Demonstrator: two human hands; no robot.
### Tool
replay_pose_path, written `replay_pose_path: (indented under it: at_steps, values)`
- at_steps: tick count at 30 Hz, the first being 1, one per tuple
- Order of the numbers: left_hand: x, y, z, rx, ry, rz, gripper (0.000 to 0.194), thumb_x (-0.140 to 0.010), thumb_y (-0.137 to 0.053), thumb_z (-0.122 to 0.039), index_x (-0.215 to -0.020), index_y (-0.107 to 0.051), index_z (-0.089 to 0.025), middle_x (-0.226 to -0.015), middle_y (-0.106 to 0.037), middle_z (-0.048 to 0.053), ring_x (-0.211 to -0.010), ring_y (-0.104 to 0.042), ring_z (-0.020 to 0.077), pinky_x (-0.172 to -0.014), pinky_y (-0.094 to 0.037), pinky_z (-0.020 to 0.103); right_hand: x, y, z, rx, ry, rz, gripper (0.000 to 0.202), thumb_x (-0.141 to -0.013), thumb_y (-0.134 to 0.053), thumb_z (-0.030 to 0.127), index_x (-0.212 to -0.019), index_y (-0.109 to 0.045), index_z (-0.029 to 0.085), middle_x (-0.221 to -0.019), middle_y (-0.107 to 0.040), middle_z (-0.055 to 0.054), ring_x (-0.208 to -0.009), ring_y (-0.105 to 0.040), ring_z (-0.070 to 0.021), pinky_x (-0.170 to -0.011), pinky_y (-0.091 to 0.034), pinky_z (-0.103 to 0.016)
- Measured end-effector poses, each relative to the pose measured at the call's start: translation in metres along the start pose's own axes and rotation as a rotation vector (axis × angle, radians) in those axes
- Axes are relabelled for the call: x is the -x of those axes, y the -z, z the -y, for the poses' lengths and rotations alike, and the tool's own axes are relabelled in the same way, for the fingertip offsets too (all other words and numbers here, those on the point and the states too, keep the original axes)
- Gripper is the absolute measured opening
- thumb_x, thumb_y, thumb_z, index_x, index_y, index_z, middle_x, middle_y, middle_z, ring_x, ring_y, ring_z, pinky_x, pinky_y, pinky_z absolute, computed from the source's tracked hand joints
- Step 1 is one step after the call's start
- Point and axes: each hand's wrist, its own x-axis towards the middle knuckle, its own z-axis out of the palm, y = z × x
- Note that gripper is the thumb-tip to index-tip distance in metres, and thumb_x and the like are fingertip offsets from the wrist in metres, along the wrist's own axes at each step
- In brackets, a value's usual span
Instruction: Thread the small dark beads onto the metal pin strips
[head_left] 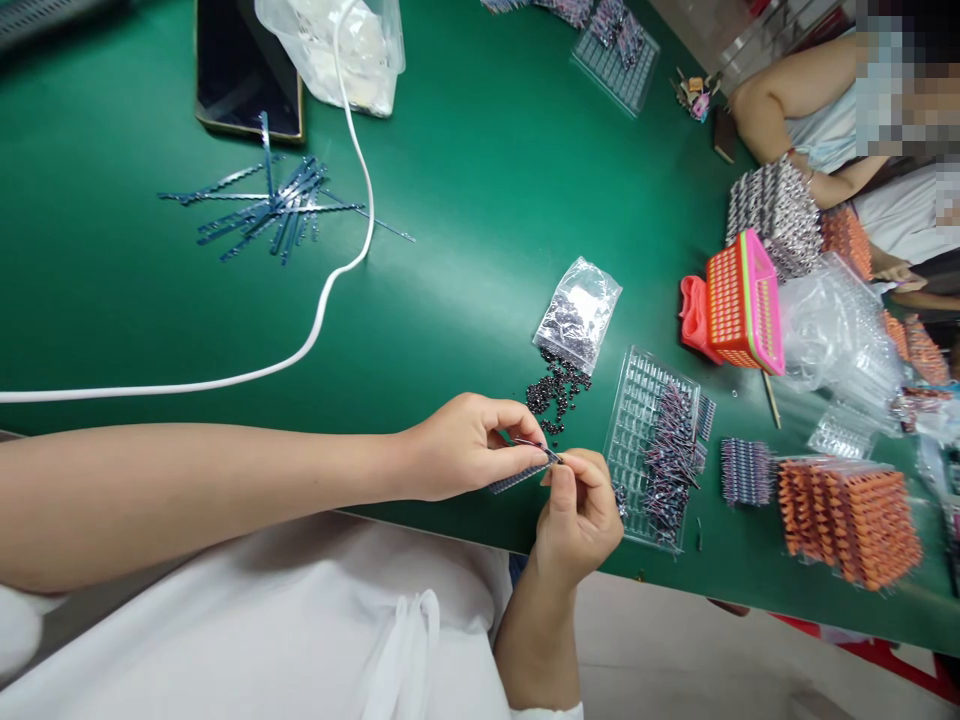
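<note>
My left hand (472,450) is closed in a pinch on a small thin-leaded part (553,456), whose exact kind is too small to tell. Against it, the thumb and fingers of my right hand (577,515) are pinched together at the other end of the same part. Under my left fingers lies a dark patterned strip (517,481), partly hidden. Just beyond the hands, small black beads (556,392) spill from a clear plastic bag (579,312). Right of my right hand, a clear compartment tray (630,440) carries a heap of thin-leaded parts (671,465).
A white cable (322,305) crosses the green table (450,250) near blue strips (281,205), a dark phone (251,70) and a white plastic bag (352,50). Rightward are a pink-orange basket (731,305) and stacked orange parts (847,520). Other people sit at the far right.
</note>
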Motion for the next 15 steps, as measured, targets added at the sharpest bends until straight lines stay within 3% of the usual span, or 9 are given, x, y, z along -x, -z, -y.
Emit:
replay_pose_path:
  at_steps: [8,15]
  values:
    - [0.0001,0.0013,-0.0001,-0.031,-0.024,0.012,0.020,-0.086,-0.064,-0.033,-0.086,-0.069,-0.013,-0.073,-0.067,0.002,-0.060,-0.058,0.0112,-0.056,-0.046,0.022,-0.0006,0.0030,0.0005,0.001,-0.019,0.024,0.004,-0.089,-0.063,0.020,-0.087,-0.066,0.019,-0.078,-0.057,0.000,-0.067,-0.058,-0.0122,-0.057,-0.046,-0.026]
    - [0.0000,0.0035,-0.0036,-0.104,-0.056,0.002,0.021,-0.086,-0.064,-0.033,-0.083,-0.072,-0.014,-0.069,-0.067,0.000,-0.058,-0.055,0.0090,-0.055,-0.042,0.020,-0.0023,0.0075,0.0004,-0.098,-0.122,0.087,0.003,-0.088,-0.065,0.021,-0.085,-0.065,0.019,-0.077,-0.057,0.000,-0.066,-0.056,-0.0114,-0.056,-0.044,-0.025]
